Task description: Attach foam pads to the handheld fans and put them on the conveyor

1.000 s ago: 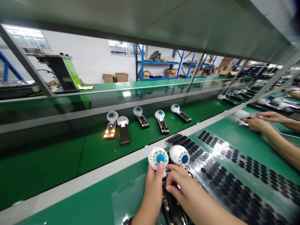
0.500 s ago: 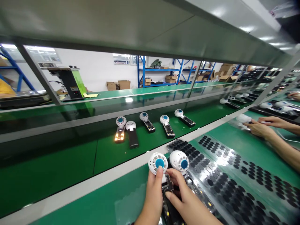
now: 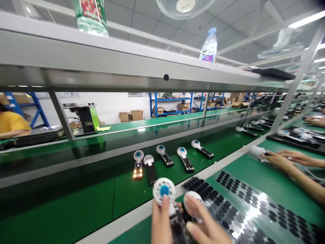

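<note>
My left hand [image 3: 161,217] grips a white fan head [image 3: 164,191] with a blue centre, its thumb on the lower edge of the blue disc. A dark body with exposed parts hangs below the head, partly hidden by my hands. Beside it my right hand [image 3: 207,222] has its thumb and fingers apart, slightly blurred, near the dark body; contact is unclear. Behind its fingers sits a second white fan head [image 3: 193,200], mostly covered. Sheets of black round stickers [image 3: 223,206] lie to the right.
Several fan units [image 3: 186,159] lie on the green belt [image 3: 88,200], one with lit lamps [image 3: 137,171]. At the right, another person's hands [image 3: 281,159] hold a white unit. A shelf [image 3: 127,64] carrying bottles [image 3: 209,45] spans overhead. A person in yellow [image 3: 15,122] is far left.
The view has tilted up, showing the shelf top and bottles. My right hand has opened away from the dark body it was touching. The fan head in my left hand has shifted slightly left.
</note>
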Available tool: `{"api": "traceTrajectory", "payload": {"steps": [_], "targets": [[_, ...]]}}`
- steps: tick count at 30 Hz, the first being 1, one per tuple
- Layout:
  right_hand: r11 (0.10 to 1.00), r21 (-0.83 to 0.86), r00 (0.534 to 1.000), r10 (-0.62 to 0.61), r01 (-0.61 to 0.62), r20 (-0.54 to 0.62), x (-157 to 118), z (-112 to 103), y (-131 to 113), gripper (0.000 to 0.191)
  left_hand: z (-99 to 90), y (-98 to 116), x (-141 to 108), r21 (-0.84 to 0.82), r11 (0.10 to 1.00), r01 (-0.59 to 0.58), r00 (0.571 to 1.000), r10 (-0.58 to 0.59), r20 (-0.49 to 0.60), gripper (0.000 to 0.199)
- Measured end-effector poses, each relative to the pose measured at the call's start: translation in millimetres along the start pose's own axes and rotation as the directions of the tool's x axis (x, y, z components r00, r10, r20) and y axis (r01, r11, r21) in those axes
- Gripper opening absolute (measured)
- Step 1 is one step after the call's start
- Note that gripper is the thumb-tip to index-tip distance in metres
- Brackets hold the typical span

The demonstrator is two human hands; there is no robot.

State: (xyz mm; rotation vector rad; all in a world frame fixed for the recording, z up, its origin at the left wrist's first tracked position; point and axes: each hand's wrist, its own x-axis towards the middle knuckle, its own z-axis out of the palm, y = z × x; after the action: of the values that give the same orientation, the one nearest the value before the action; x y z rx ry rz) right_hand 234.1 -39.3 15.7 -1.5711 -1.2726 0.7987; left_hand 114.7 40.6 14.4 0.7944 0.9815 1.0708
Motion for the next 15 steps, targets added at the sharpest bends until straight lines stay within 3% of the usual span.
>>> {"api": "traceTrajectory", "payload": {"steps": [2,4,7,10,13,15], "targets": [[0.969,-0.243,0.993,0.024,-0.052,-0.115,26.3,-25.4,-13.7,0.051,-15.3,33.6,18.8,0.089,0.996,0.018,0.999,-0.015,-0.033,0.067],[0.892,-0.441,0.984,0.023,-0.101,-0.179,60.2,-48.7,-17.2,0.042,-41.6,64.5,46.2,0.305,0.952,-0.043,0.987,0.087,-0.134,0.055],[0.833,-0.538,0.985,0.047,-0.13,-0.165,111.6,-67.5,-4.0,0.035,-91.1,97.1,92.6,0.462,0.887,0.009,0.949,0.137,-0.282,0.049],[0.786,-0.597,0.986,0.09,-0.159,-0.143,147.1,-69.7,13.9,0.031,-130.1,114.8,124.3,0.577,0.813,0.076,0.914,0.174,-0.366,0.042],[0.756,-0.634,0.985,0.09,-0.162,-0.145,162.7,-70.9,19.0,0.025,-137.3,121.7,128.7,0.623,0.782,0.024,0.899,0.256,-0.356,0.038],[0.75,-0.644,0.985,0.069,-0.155,-0.157,163.5,-72.8,11.9,0.023,-119.6,119.3,119.1,0.624,0.774,-0.108,0.897,0.347,-0.275,0.043]]}}
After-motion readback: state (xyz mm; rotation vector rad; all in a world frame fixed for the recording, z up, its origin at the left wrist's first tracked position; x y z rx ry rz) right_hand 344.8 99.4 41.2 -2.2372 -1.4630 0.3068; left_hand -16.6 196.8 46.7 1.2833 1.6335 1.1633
